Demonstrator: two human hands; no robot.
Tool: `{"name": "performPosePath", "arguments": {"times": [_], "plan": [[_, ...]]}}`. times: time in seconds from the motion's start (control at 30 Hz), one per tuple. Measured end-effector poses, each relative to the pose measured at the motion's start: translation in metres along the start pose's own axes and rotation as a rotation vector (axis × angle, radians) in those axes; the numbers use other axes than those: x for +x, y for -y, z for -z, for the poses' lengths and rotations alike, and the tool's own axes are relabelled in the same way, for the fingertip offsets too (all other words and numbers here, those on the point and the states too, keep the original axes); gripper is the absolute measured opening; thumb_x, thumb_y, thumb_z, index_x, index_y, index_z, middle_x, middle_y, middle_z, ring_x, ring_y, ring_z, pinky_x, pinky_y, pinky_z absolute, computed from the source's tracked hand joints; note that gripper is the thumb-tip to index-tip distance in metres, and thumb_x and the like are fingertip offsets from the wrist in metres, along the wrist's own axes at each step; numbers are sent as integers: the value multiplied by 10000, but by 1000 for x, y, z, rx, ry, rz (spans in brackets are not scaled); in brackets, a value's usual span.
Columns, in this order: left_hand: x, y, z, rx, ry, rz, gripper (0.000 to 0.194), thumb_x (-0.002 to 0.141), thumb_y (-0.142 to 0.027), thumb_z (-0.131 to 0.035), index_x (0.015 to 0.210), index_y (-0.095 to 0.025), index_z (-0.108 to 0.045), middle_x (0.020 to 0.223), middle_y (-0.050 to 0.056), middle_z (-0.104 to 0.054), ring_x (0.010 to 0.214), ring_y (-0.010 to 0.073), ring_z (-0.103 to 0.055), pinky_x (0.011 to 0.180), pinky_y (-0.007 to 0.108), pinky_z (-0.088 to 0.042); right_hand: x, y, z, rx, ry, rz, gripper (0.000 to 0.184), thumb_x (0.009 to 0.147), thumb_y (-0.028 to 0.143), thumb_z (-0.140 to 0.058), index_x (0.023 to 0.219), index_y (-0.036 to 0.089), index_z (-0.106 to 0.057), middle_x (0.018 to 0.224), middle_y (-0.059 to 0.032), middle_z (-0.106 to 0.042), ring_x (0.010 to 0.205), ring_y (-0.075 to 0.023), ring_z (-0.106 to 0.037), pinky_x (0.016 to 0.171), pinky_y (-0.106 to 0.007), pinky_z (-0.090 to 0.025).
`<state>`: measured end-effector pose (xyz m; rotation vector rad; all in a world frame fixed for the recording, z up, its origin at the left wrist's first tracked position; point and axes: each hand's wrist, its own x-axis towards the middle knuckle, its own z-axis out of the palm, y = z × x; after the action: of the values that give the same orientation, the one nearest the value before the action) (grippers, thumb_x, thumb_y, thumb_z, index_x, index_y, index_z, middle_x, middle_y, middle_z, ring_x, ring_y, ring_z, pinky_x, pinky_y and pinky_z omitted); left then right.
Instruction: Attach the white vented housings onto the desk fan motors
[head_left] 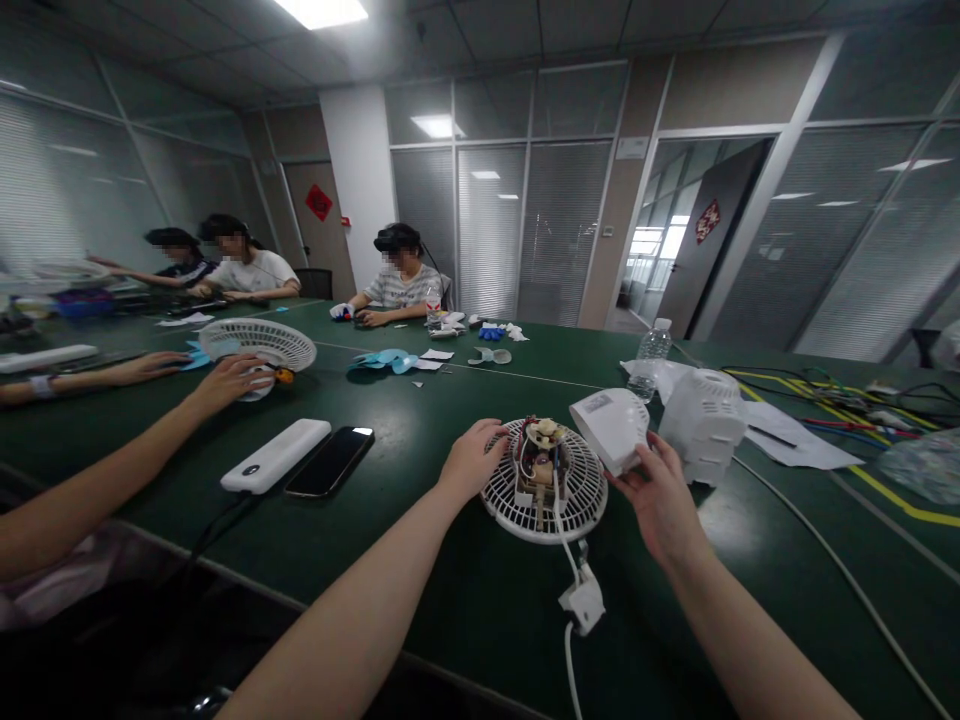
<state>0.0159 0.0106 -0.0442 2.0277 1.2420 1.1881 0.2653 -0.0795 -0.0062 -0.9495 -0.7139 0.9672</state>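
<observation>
A white round fan grille [544,495] lies flat on the green table [465,610], with the exposed fan motor [541,462] standing in its middle. My left hand [472,460] rests on the grille's left rim, fingers curled over it. My right hand [656,495] holds a white fan housing cover [611,428] just right of the motor, lifted off the grille. A white cord with an inline switch [581,603] trails from the motor toward me.
A white fan base [705,425] and a water bottle [649,358] stand to the right, by papers and cables. A black phone [330,461] and white power bank [275,455] lie to the left. A co-worker's hands [225,380] handle another grille [259,343]; several people sit farther back.
</observation>
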Motion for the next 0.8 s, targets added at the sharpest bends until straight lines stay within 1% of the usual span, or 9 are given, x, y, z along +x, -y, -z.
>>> {"name": "performPosePath", "arguments": {"times": [0.07,0.17,0.3,0.37,0.43,0.53,0.6,0.67,0.8], "plan": [[-3,-7,2,-50,24,-61,317,894,-329,-475,1165,-232,-608,1265,62,-570,1175,229,-522,1058,392,-360,-2,-1,-1,2,19,46,453,768,391,-665,1177,347,-476,1034,30,-606,838,-152,-638,800,-368,-565],[-6,-15,0,-184,114,-127,461,914,-367,-452,1358,-245,-432,1294,60,-571,1186,216,-530,1049,378,-378,-8,-4,-5,-16,46,100,502,765,391,-676,1222,352,-470,1005,22,-612,883,-167,-630,791,-355,-563],[-8,-17,-7,-231,188,-180,491,906,-423,-468,1361,-244,-431,1343,62,-535,1233,231,-494,1066,378,-363,-15,-8,-13,-133,71,149,568,765,420,-677,1278,324,-452,943,4,-623,897,-191,-626,791,-350,-555],[-9,-16,-9,-246,167,-176,511,907,-433,-466,1373,-231,-413,1375,78,-499,1258,240,-468,1082,394,-344,-18,-10,-16,-199,74,191,599,767,427,-675,1305,313,-436,959,-5,-622,901,-198,-627,824,-366,-543],[-10,-17,-10,-257,96,-180,548,915,-445,-447,1408,-224,-354,1436,91,-422,1304,247,-417,1108,411,-305,-20,-12,-18,-252,74,248,624,768,429,-673,1324,305,-421,973,-14,-617,909,-208,-628,845,-381,-533],[-14,-25,-7,-232,11,-280,585,917,-484,-421,1437,-244,-302,1517,68,-288,1387,247,-285,1155,403,-215,-25,-14,-22,-325,85,311,638,765,432,-673,1333,286,-420,981,-26,-604,912,-218,-628,850,-390,-529],[-17,-33,-4,-188,35,-375,579,912,-510,-410,1424,-252,-338,1520,55,-287,1400,248,-256,1167,388,-189,-29,-15,-25,-375,114,328,639,767,426,-674,1338,286,-424,1002,-31,-592,908,-217,-628,841,-387,-532],[-19,-39,0,-167,64,-425,587,911,-520,-398,1427,-247,-338,1509,57,-315,1393,248,-272,1168,379,-187,-33,-17,-27,-416,150,337,639,778,417,-664,1354,293,-416,1026,-37,-589,899,-217,-630,819,-385,-539],[-19,-39,2,-198,80,-356,646,893,-569,-402,1433,-223,-322,1477,73,-375,1364,258,-330,1154,377,-221,-34,-21,-26,-482,227,376,607,830,404,-606,1390,314,-390,1148,-65,-575,973,-232,-612,872,-420,-520]]}}
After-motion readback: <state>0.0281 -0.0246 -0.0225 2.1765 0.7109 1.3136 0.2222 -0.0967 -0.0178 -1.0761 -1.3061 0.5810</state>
